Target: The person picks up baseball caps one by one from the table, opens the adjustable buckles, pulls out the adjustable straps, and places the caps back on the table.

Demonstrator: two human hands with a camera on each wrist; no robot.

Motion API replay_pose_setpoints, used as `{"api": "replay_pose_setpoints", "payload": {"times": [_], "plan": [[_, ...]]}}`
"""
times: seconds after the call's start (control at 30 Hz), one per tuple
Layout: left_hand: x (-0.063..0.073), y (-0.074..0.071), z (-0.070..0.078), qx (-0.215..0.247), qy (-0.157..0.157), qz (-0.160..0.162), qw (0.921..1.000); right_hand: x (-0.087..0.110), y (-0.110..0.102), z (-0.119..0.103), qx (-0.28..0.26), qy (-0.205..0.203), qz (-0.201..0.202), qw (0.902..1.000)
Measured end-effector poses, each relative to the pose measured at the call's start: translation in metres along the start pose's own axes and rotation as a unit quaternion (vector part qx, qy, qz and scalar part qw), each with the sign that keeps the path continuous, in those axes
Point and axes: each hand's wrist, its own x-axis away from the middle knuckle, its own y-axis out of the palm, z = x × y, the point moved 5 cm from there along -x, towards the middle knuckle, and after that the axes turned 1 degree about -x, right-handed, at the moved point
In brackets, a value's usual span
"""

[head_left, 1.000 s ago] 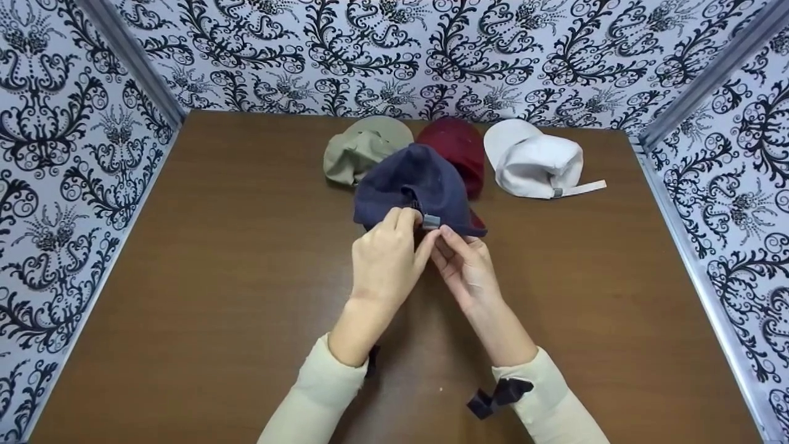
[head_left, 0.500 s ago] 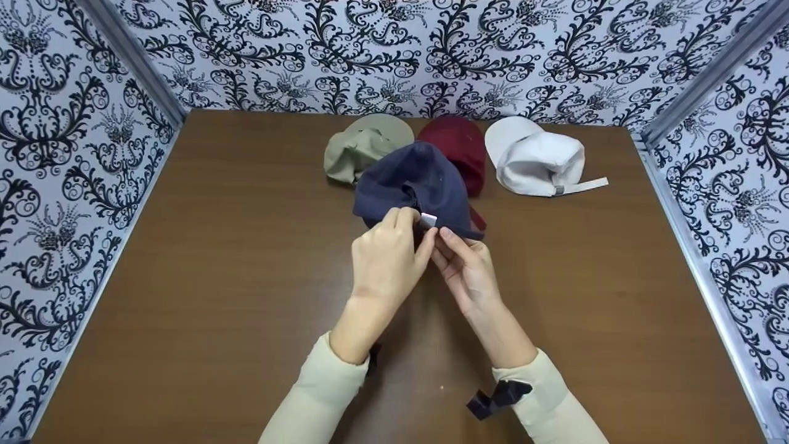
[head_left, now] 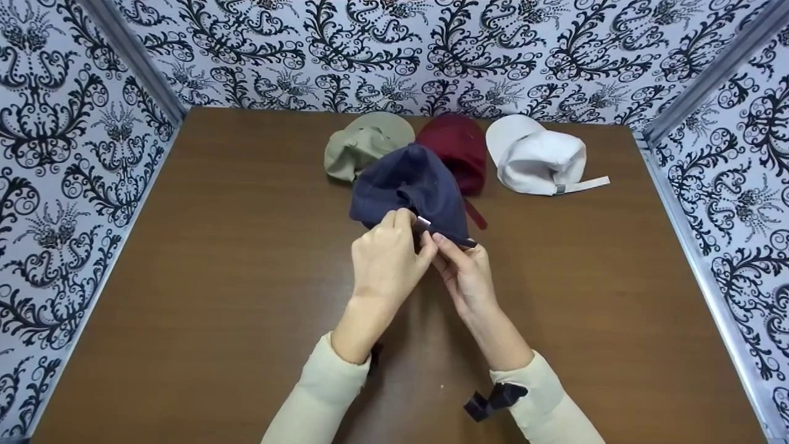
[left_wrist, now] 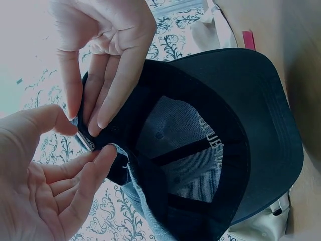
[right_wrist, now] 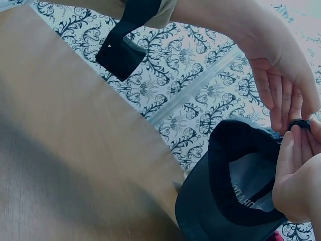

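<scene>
A navy baseball cap [head_left: 413, 179] is held up over the table, its back strap toward the person. Its silvery strap buckle [head_left: 423, 222] shows between the hands. My left hand [head_left: 385, 262] pinches the strap beside the buckle with curled fingers. With thumb and fingers, my right hand [head_left: 465, 271] pinches the strap on the other side. The left wrist view shows the cap's dark inner side [left_wrist: 185, 145], with the left hand [left_wrist: 55, 196] low and the right hand [left_wrist: 108, 45] above. In the right wrist view, fingers hide much of the strap.
Behind the navy cap lie an olive cap [head_left: 351, 151], a dark red cap [head_left: 456, 148] with its strap [head_left: 476, 214] sticking out, and a white cap [head_left: 542, 160] with a loose strap. They rest on a brown wooden table [head_left: 216, 277], bordered by patterned walls [head_left: 394, 55].
The navy cap has tilted and shifted slightly left, uncovering more of the red cap's strap. The right hand has moved slightly down and the buckle has turned; both hands keep their grip.
</scene>
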Motion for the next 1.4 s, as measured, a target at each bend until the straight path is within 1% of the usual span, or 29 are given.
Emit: {"api": "replay_pose_setpoints", "payload": {"times": [0.37,0.57,0.7,0.8,0.87,0.93,1.03,1.1,1.2,1.27,1.33,1.4], "plan": [[0.001,0.001,0.001,-0.011,0.011,-0.004,0.9999,0.002,0.001,0.003,0.008,-0.016,-0.002,0.9998],[0.002,0.003,0.002,-0.020,0.019,-0.005,0.9996,0.002,0.001,0.005,-0.002,-0.021,0.001,0.9998],[0.003,0.004,0.003,-0.025,0.027,-0.001,0.9993,0.003,0.001,0.005,-0.010,-0.026,0.002,0.9996],[0.003,0.005,0.001,-0.023,0.027,0.006,0.9994,0.004,0.001,0.006,-0.013,-0.027,0.009,0.9995],[0.003,0.006,-0.001,-0.015,0.024,0.008,0.9996,0.004,0.001,0.006,-0.017,-0.026,0.013,0.9994],[0.003,0.007,-0.004,0.006,0.019,0.006,0.9998,0.004,0.001,0.006,-0.023,-0.026,0.015,0.9993],[0.005,0.008,-0.008,0.045,0.010,-0.005,0.9989,0.003,0.000,0.005,-0.039,-0.027,0.013,0.9988],[0.007,0.009,-0.011,0.071,-0.002,-0.020,0.9973,0.003,0.000,0.004,-0.046,-0.028,0.013,0.9985],[0.011,0.014,-0.017,0.114,-0.028,-0.061,0.9912,0.002,0.000,0.004,-0.056,-0.022,0.011,0.9981],[0.015,0.020,-0.022,0.147,-0.054,-0.104,0.9822,0.002,0.000,0.004,-0.060,-0.018,0.015,0.9979],[0.019,0.028,-0.026,0.189,-0.080,-0.148,0.9675,0.002,-0.001,0.004,-0.064,-0.015,0.020,0.9977],[0.023,0.037,-0.029,0.241,-0.104,-0.187,0.9467,0.002,-0.001,0.003,-0.067,-0.015,0.022,0.9974]]}}
